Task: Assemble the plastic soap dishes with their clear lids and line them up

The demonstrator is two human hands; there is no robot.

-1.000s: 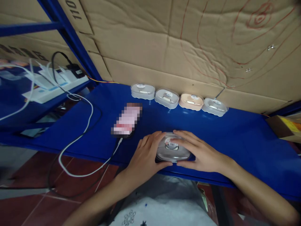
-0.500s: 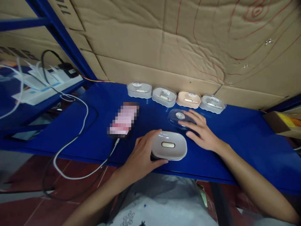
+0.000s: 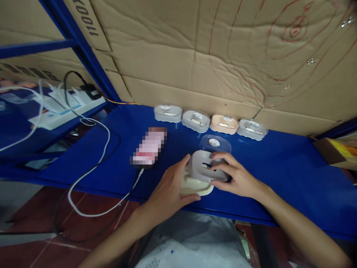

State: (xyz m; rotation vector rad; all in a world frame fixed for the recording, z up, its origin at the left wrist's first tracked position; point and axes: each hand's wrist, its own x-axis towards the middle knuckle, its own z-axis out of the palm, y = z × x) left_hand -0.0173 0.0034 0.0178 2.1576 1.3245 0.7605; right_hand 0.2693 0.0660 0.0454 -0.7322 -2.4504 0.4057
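My left hand (image 3: 174, 182) is wrapped round the left side of a cream oval base (image 3: 192, 186) of what looks like a soap dish, low on the blue table. With my right hand (image 3: 240, 175) I grip the right side of a grey oval tray (image 3: 198, 163) that has a slot in its middle. The tray is lifted and tilted, overlapping the base and partly covering it. Just behind the tray lies a clear lid (image 3: 214, 142) with a round white label. No hand is on the lid.
Along the cardboard wall stand several lidded dishes, including a peach one (image 3: 224, 124) and a grey one (image 3: 167, 113). To the left lies a blurred-out phone (image 3: 150, 146) with a white cable (image 3: 103, 149). A power strip (image 3: 67, 111) is farther left; a carton (image 3: 334, 152) sits right.
My right hand has moved from the clear lid to the grey tray and raised it off the cream base. The lid now lies free. The camera view has shifted slightly.
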